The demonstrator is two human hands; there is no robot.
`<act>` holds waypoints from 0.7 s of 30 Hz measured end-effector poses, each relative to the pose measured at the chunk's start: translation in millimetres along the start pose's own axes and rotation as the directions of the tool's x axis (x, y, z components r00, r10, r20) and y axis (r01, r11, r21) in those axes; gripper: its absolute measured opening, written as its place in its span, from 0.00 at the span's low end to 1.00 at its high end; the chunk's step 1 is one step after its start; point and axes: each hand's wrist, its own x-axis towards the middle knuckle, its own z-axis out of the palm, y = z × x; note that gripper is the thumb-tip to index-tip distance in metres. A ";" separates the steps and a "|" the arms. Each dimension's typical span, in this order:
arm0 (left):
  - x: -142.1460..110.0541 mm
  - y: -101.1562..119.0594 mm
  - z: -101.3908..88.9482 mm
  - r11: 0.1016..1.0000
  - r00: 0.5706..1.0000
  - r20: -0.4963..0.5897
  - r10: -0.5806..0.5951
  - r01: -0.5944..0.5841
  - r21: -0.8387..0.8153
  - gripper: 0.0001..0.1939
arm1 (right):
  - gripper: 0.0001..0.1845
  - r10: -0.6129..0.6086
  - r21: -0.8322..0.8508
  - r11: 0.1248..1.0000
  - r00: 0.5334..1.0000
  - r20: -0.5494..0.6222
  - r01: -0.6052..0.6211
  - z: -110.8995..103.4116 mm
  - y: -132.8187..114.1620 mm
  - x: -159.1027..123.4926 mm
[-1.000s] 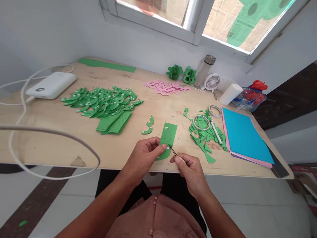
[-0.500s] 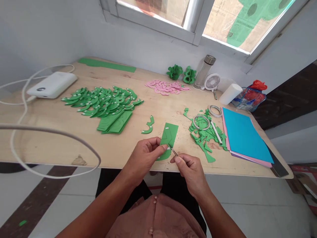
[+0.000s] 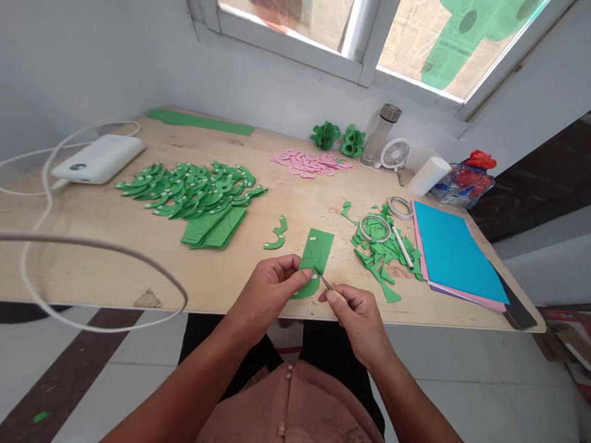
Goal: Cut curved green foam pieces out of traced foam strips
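My left hand [image 3: 281, 280] is closed on a green paper piece [image 3: 323, 246] that carries a drawn curved outline and small white tabs. In my right hand [image 3: 357, 314] is a pair of scissors [image 3: 325, 282]; their thin blades meet the paper at its cut edge, while the handles are hidden by my fingers. A wavy green cutout [image 3: 279, 235] with white tabs lies just beyond my left hand. Farther left, a stack of green paper rectangles [image 3: 217, 229] sits against a heap of curved green cutouts [image 3: 194, 184].
Right of my hands, green scraps [image 3: 381, 252] lie under a tape roll [image 3: 375, 227] and a white pen [image 3: 402, 246]. Coloured sheets [image 3: 457, 252] cover the table's right side. Pink cutouts [image 3: 311, 163] lie at the back. A white cable [image 3: 180, 307] loops over the front left edge.
The far end of the green paper has shifted slightly right. Both hands stay almost in place, with the scissors still at the paper.
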 end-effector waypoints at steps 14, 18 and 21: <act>3.7 -9.3 -2.3 0.987 0.998 -0.054 -0.025 0.017 -0.159 0.08 | 0.21 0.017 0.088 0.996 1.000 0.010 -0.017 2.1 4.3 -3.0; 0.4 -12.6 -0.5 0.950 0.998 -0.011 -0.059 0.053 -0.308 0.08 | 0.21 0.030 0.273 0.962 0.997 -0.067 -0.011 6.8 16.9 -5.3; -2.8 -15.2 3.5 0.914 0.994 0.031 -0.104 0.107 -0.392 0.08 | 0.19 0.026 0.346 0.938 0.987 -0.161 0.032 11.0 15.9 -2.4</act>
